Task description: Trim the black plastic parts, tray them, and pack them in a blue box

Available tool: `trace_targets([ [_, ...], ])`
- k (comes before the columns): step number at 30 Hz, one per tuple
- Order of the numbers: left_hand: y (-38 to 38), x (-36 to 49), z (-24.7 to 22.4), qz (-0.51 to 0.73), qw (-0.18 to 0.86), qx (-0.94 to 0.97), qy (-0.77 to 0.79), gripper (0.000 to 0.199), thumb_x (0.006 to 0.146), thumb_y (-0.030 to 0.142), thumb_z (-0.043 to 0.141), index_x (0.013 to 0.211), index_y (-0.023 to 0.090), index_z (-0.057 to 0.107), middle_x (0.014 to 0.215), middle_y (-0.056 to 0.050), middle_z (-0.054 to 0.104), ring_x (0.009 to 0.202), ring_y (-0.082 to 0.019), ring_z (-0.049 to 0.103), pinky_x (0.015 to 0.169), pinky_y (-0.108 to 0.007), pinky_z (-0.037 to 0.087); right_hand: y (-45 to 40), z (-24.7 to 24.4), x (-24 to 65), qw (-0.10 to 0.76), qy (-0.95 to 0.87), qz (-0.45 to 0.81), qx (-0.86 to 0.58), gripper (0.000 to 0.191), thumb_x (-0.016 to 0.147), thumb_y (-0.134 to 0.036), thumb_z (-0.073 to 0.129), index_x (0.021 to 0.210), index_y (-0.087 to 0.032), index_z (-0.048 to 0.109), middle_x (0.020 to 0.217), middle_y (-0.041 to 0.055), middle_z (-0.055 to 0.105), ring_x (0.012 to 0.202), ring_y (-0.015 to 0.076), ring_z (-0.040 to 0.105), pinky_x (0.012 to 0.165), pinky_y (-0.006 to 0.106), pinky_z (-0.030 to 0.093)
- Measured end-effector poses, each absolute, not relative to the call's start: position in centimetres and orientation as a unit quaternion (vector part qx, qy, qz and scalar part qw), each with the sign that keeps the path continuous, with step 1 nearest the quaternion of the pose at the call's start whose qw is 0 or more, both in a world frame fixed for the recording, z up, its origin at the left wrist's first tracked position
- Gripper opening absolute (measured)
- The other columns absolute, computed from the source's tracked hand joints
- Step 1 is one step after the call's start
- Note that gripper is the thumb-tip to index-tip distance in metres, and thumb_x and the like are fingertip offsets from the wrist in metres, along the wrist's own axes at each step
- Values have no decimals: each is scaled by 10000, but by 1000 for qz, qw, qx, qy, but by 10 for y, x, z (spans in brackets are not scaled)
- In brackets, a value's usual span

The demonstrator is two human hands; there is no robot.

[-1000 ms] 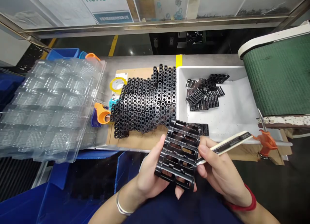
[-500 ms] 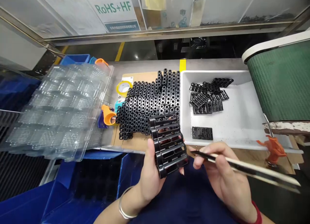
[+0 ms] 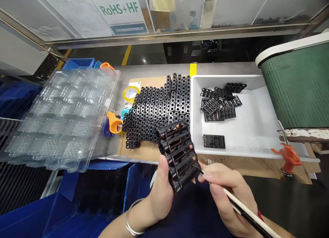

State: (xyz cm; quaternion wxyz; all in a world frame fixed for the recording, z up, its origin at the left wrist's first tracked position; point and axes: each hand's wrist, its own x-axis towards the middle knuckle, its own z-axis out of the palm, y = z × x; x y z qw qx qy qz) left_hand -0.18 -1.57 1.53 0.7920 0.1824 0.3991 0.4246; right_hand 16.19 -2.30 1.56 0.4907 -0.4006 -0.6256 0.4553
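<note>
My left hand grips a black moulded plastic frame with ladder-like slots, holding it upright above the bench edge. My right hand pinches a cream-handled snap-off utility knife, and its blade tip rests at the frame's lower right edge. Behind them, a dense block of similar black parts stands on brown cardboard. Several more black frames lie in a white tray, and one lies flat near its front wall.
Stacked clear blister trays lie to the left, beside an orange tape dispenser and a yellow tape roll. A green conveyor belt runs at the right, with an orange clamp below it. Blue bins sit lower left.
The knife has swung from pointing left across the frame to a steeper angle, handle toward me. The frame has moved left and tilted. The view has shifted slightly.
</note>
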Motion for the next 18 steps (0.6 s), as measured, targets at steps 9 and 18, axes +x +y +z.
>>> trace_targets([
  [9, -16, -5, 15, 405, 783, 230, 412, 826, 818, 830, 420, 1156, 141, 726, 1039, -128, 725, 1180, -338, 584, 1043, -465, 463, -22, 16, 160, 460, -670, 395, -428, 346, 885, -45, 529, 1153, -252, 599, 960, 47, 709, 910, 197, 700, 810, 316, 594],
  [18, -21, -7, 15, 410, 761, 265, 427, 747, 837, 805, 415, 1022, 173, 768, 1029, -110, 718, 1210, -345, 545, 1016, -418, 484, -20, 23, 162, 433, -580, 516, -458, 161, 1001, -181, 497, 1037, -280, 619, 856, 1, 645, 842, 147, 646, 794, 235, 547],
])
